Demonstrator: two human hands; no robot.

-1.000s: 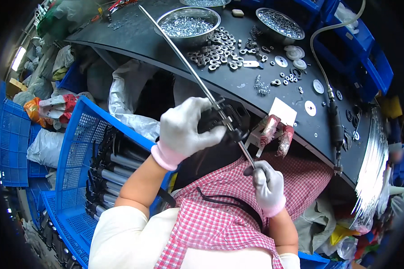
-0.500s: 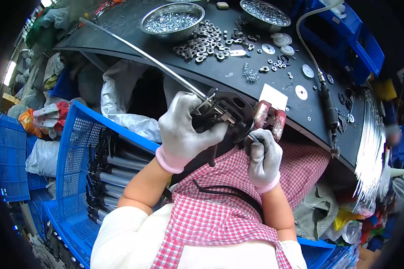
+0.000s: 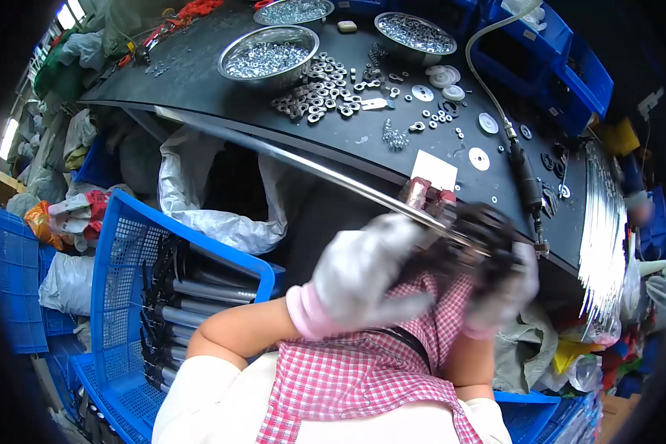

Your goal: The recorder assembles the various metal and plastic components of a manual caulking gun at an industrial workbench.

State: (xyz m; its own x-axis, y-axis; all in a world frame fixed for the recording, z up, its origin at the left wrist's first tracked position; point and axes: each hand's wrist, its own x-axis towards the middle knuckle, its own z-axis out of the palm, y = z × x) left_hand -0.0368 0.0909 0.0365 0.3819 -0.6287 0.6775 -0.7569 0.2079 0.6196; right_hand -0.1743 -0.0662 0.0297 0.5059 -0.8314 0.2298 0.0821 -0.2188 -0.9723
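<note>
We log a black worktable (image 3: pixel 177 95) across the top, a blue crate (image 3: pixel 185 231) of grey tubes at lower left, and a metal rod (image 3: pixel 333 176) beside the table's near edge, its long axis slanting from upper left down to a black bracket (image 3: pixel 488 226) between the hands. The right gloved hand (image 3: pixel 505 292), nearer the bracket, appears wrapped round it; the left gloved hand (image 3: pixel 366 270), thumb apart, is too blurred for us to tell whether it grips. Count: one table, one tube-filled crate, one rod, three steel bowls (image 3: pixel 297 74), one bracket, two hands, one white card (image 3: pixel 433 170).
</note>
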